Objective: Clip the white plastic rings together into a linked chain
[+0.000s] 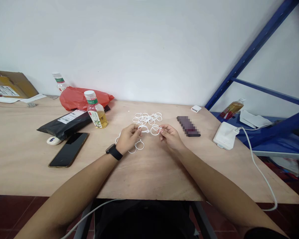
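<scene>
My left hand [128, 137], with a black watch on its wrist, pinches a white plastic ring [144, 128] above the wooden table [27, 162]. My right hand [169, 135] pinches a second white ring [154, 130] right beside the first; the two rings nearly touch. Under my left hand lie two or three more white rings [138, 146] on the table. A loose heap of several white rings [147, 118] lies just behind both hands.
A black phone [68, 149], a small white object [53, 140], a black parcel [67, 121], a drink bottle [96, 110] and a red bag [77, 97] lie left. A dark blurred object [188, 126], a white charger [225, 135] with cable and a blue rack [264, 89] are right.
</scene>
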`<action>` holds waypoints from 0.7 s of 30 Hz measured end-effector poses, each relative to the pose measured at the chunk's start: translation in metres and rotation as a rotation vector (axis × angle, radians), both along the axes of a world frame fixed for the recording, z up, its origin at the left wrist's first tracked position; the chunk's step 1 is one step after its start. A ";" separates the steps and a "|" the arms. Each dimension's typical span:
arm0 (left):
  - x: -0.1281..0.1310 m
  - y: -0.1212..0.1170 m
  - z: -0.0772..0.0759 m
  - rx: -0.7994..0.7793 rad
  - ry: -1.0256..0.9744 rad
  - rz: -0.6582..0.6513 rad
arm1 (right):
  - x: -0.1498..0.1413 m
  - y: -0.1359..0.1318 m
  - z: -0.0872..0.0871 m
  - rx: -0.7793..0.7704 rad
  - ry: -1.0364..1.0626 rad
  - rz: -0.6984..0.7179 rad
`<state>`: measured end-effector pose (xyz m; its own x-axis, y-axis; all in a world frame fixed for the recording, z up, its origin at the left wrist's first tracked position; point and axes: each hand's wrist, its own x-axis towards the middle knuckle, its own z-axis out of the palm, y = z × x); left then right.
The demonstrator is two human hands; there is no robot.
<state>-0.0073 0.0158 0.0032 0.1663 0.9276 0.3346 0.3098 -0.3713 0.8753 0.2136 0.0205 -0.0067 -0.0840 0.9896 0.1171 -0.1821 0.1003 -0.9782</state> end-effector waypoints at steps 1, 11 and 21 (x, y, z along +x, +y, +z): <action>-0.001 0.002 -0.001 -0.031 -0.065 0.018 | 0.002 0.002 -0.001 0.004 0.020 -0.023; -0.008 0.014 -0.018 0.036 0.256 0.050 | -0.005 -0.004 -0.002 0.004 -0.058 -0.013; 0.001 -0.006 0.005 0.427 0.396 -0.130 | -0.009 -0.009 -0.008 0.058 -0.189 0.091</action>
